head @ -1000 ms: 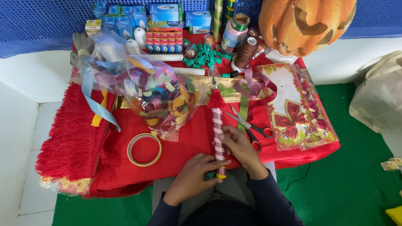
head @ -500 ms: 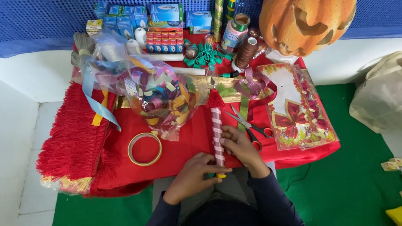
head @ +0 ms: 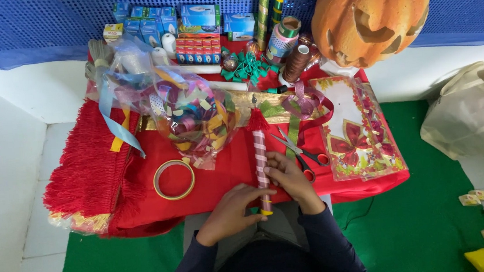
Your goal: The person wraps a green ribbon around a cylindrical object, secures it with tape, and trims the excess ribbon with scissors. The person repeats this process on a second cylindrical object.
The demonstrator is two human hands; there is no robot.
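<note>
While both hands are pinching it at the table's (head: 143, 206) near edge, the stick (head: 261, 160) is showing ribbon wrapped almost fully: left hand (head: 231, 210) gripping the bare bottom end, right hand (head: 289, 178) pressing the middle.

Your hands rest on a stick (head: 261, 157) wrapped in smooth pink and white ribbon, topped with a soft red thread tassel (head: 256, 119). Under it lies a matt red cloth (head: 222, 173) edged with shaggy fringe (head: 85, 173). The tape roll (head: 174, 180) looks glossy plastic, as does the crinkly clear bag of shiny ribbons (head: 185, 115). The scissors (head: 296, 151) show bright metal blades and red plastic handles. The pumpkin (head: 370, 11) looks matt and rough.
</note>
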